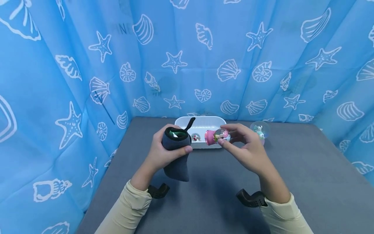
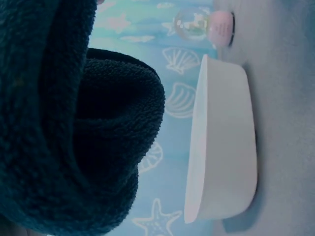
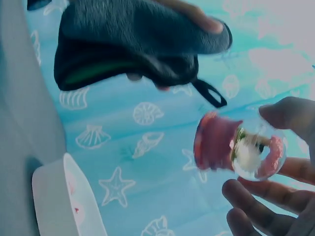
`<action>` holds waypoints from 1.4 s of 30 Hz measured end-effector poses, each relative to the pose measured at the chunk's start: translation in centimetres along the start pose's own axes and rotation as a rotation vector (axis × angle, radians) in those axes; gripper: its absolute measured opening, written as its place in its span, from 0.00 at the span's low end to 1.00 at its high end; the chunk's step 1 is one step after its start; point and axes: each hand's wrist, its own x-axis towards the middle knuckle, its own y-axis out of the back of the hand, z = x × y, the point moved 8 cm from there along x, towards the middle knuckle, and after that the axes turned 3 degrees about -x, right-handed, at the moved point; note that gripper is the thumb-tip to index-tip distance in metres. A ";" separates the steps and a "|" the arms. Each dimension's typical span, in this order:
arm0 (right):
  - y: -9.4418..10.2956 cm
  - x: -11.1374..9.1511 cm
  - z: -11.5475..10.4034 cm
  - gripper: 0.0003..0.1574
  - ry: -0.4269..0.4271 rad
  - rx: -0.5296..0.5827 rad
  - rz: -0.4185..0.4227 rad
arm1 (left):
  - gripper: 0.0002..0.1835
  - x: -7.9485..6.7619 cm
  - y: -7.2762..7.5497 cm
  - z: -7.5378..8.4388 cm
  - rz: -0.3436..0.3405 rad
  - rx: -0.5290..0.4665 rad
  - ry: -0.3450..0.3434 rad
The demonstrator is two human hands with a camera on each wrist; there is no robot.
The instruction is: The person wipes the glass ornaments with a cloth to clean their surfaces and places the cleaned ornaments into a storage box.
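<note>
Head view: a person's left hand (image 1: 160,151) grips a dark, rolled cloth pouch (image 1: 177,169), fingers curled round its far side and thumb pressed across its front; a black loop (image 1: 190,124) sticks up just beyond the fingers. The right hand (image 1: 246,146) pinches the clear dome of a pink snow globe (image 1: 211,137) between thumb and fingers, the globe tipped sideways, its base toward the left thumb. Beyond both hands' fingers, a white tray (image 1: 200,146) on a grey table (image 1: 204,204) holds a small globe (image 1: 195,137). Behind the right knuckles is another snow globe (image 1: 259,129). A blue curtain (image 1: 187,86) with white shells and starfish hangs past the fingertips.

Left wrist view: the fuzzy pouch fills one side; the left fingers' grip cannot be told here.

Right wrist view: thumb on one side of the dome, fingers on the other; the pink base projects from them toward the pouch.
</note>
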 end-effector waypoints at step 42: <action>-9.9 3.0 15.1 0.26 -0.398 -0.249 -0.128 | 0.24 -4.4 1.1 -5.8 0.117 0.033 0.068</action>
